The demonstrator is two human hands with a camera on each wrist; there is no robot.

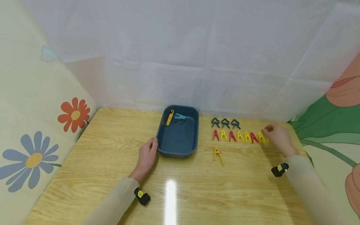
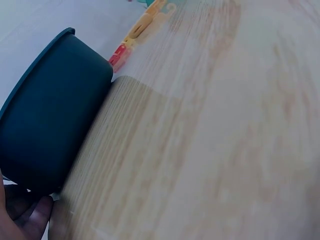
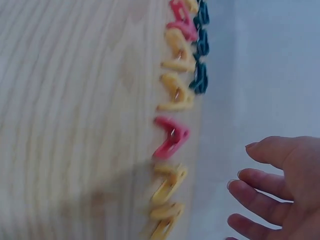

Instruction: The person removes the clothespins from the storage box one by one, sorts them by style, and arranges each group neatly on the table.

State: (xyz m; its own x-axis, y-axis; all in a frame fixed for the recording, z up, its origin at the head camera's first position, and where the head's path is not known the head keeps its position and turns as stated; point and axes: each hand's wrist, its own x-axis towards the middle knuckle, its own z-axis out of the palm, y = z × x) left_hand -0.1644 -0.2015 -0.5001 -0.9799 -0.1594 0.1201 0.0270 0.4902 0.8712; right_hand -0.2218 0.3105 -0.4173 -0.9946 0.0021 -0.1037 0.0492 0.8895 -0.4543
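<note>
A dark blue plastic tray (image 1: 177, 154) stands at the back middle of the table. At its left side my left hand (image 1: 147, 154) holds it, with the thumb by the rim and fingers (image 2: 37, 217) against its lower wall. My right hand (image 1: 278, 137) hovers over the right end of a row of clothespins. Its fingers (image 3: 260, 205) are loosely bent and spread, with nothing between them. Closest to it are yellow clothespins (image 1: 262, 137) and a red clothespin (image 1: 254, 137). Inside the tray lie a yellow hooked clip (image 1: 170, 118) and a light blue clip (image 1: 180, 118).
Three dark green clips (image 1: 225, 123) line up behind the red and yellow row. A single yellow clothespin (image 1: 217, 154) lies in front of that row, right of the tray. White sheeting (image 1: 157, 62) hangs along the table's (image 1: 112, 140) back edge.
</note>
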